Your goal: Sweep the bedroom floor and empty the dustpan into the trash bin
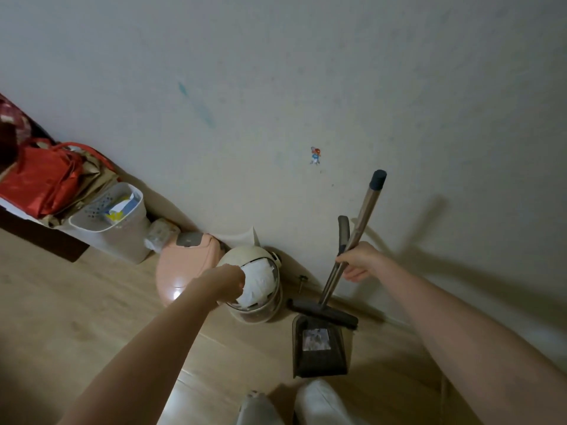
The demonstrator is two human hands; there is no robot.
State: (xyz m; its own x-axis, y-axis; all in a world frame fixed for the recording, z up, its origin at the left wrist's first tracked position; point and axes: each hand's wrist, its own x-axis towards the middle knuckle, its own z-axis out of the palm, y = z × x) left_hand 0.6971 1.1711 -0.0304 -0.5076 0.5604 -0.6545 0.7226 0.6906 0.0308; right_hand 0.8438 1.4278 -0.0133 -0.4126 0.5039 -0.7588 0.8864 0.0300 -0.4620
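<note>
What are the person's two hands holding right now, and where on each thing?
The right hand grips the broom handle and dustpan handle together, at mid-length. The left hand is at the trash bin opening on white paper; its grip is hidden.

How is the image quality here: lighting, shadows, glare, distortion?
Head view: dim, greenish indoor light; wide-angle lens tilts and bends the wall-floor line; the broom held by the right hand throws soft shadows on the wall; a small glare spot sits on the pink lid; the left hand at the trash bin looks slightly soft.

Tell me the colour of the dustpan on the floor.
Dark brown-black dustpan, seen in the head view.
</note>
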